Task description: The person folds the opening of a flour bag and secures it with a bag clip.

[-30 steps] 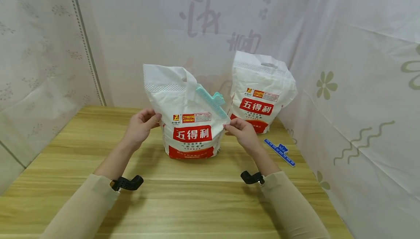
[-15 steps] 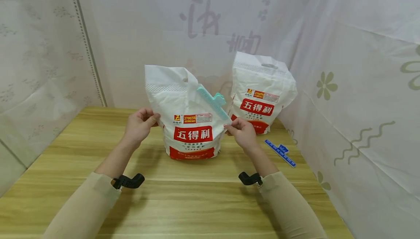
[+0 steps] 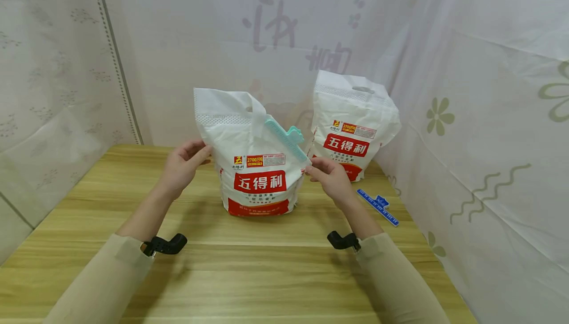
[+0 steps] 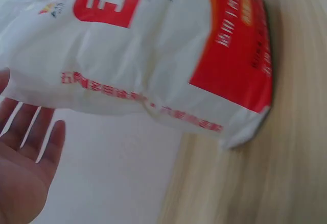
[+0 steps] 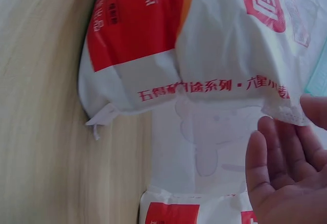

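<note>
A white and red flour bag (image 3: 260, 185) stands upright on the table, its top slanting down to the right. A turquoise sealing clip (image 3: 286, 140) lies along that slanted edge. My left hand (image 3: 180, 168) is at the bag's left side; in the left wrist view its fingers (image 4: 38, 132) are fairly straight and spread, with the thumb only partly in frame. With thumb and fingers my right hand (image 3: 331, 178) pinches the bag's right corner, just below the clip's lower end. In the right wrist view this corner (image 5: 286, 113) sits between thumb and fingers.
Behind and to the right stands a second flour bag (image 3: 351, 121) with a handle slot. A blue sealing clip (image 3: 378, 207) lies on the wooden table (image 3: 249, 279) in front of it. Patterned cloth hangs at the back and both sides.
My left hand has eased away from the bag's left side, moving left with its fingers loosening. The right hand stays at the corner, and the bag has barely moved.
</note>
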The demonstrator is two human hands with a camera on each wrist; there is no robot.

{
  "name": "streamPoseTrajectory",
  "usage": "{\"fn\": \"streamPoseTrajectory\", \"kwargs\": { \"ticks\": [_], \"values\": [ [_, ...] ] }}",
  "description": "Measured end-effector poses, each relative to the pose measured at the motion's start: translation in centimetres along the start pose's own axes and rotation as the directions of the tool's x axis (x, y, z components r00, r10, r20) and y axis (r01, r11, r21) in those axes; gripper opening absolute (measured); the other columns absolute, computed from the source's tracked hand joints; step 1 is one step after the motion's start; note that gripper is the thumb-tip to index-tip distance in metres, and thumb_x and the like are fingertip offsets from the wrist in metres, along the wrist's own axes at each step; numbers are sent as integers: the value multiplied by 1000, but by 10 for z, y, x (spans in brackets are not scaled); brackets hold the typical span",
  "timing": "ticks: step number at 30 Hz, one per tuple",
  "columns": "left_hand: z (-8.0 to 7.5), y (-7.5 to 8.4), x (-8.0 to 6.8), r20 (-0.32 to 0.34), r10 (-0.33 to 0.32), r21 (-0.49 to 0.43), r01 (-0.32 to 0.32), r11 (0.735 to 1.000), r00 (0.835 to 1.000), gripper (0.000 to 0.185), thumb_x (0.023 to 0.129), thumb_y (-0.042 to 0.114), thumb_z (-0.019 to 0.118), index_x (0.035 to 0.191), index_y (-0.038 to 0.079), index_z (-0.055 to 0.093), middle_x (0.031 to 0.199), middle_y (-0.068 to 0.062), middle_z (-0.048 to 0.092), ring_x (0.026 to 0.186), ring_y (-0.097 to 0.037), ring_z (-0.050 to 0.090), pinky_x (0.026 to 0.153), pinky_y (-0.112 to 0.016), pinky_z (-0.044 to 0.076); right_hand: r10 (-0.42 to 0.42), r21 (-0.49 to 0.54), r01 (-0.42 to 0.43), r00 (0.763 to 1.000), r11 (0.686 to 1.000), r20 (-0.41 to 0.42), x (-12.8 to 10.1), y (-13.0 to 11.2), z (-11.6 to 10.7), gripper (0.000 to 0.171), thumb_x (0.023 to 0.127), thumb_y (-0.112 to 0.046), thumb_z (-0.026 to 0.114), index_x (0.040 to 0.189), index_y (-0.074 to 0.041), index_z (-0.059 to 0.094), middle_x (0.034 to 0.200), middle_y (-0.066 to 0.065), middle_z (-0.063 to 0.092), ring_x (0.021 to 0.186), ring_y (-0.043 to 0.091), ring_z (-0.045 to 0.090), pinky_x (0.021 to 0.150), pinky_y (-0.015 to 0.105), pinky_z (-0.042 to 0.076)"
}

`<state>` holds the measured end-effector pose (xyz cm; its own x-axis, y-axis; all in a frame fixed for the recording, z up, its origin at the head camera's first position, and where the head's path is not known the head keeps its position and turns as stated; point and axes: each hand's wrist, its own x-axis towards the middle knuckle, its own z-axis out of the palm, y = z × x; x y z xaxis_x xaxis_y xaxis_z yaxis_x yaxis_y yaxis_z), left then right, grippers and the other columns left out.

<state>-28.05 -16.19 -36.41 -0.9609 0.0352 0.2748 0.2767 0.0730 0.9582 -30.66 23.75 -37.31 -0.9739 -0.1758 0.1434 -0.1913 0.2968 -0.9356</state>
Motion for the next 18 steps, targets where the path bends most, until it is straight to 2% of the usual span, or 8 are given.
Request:
{"fn": "streamPoseTrajectory", "kwargs": {
  "ticks": [3,6,11,14,18],
  "values": [
    [2,4,4,-58,34,-45,-36,998,998,28,110,23,67,129,2,70,107,15,73,105,-8,68,94,-20,59,-20,5,20,999,1000,-26,3,-2,0,34,110,-26,68,134,-1,71,121,9,75,109,22,69,92,29,62],
    [2,7,6,-117,53,-35,-57,998,992,21,109,21,71,119,3,72,96,16,73,96,-7,69,89,-19,59,-23,-30,22,998,999,-59,4,-4,2,31,110,-25,68,129,-1,73,117,8,74,107,24,67,89,25,60],
    [4,11,7,-201,114,106,-94,990,973,29,108,22,73,115,-6,70,89,12,72,85,-3,66,77,-15,53,-27,-105,13,991,994,-129,3,-7,6,23,110,-23,69,120,-3,74,116,13,75,106,29,67,86,20,58],
    [7,11,5,-244,171,195,-124,973,955,29,107,22,73,112,-7,71,92,-1,74,81,-3,65,71,-16,50,-48,-148,23,985,989,-166,3,-5,8,20,110,-22,69,115,-3,73,115,16,76,103,29,67,85,21,59],
    [10,7,4,-282,247,242,-180,953,927,24,106,16,73,109,-8,72,95,-12,73,79,-1,65,69,-14,51,-72,-172,39,978,984,-194,3,-3,9,18,109,-21,71,111,-3,74,111,17,76,98,27,67,84,24,61]
  ]
}}
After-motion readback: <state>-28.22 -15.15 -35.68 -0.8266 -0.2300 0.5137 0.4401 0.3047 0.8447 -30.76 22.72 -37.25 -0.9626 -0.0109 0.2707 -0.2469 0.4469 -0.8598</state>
